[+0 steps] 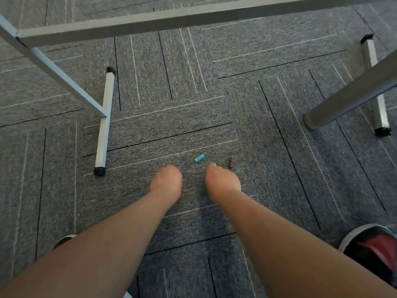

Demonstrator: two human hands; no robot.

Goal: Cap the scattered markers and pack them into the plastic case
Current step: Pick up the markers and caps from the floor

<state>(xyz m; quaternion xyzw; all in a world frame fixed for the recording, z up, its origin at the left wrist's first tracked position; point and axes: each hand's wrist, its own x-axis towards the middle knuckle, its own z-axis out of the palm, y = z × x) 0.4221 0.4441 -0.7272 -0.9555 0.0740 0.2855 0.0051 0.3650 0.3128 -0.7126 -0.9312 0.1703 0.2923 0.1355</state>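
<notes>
Carpet point(193, 117): grey tiles with thin light and dark lines, filling the view around the teal cap point(199, 158).

Frame point(150, 24): grey metal crossbar, far above the teal cap. One slanted leg runs down to a foot bar point(104, 123) lying flat on the carpet, well left of the cap. Round leg point(352, 97): thick and grey, up and far right of the cap.

Both bare forearms reach in from the bottom edge toward the cap.

Left hand point(166, 181): just below-left of the teal cap, not touching it. Only the back of the hand shows, fingers tucked out of sight — cannot tell whether they are apart, together or holding anything.

Right hand point(222, 182): just below-right of the cap, one fingertip close to it. Contact unclear. The rest of the fingers are hidden — state cannot be told.

Shoe point(373, 250): red and black with a grey sole, far lower right of the cap.

Teal cap: lies on the carpet, tilted, between and just above the two hands.

Brown cap point(231, 163): lies on the carpet just right of the teal cap, beside the right hand.
</notes>
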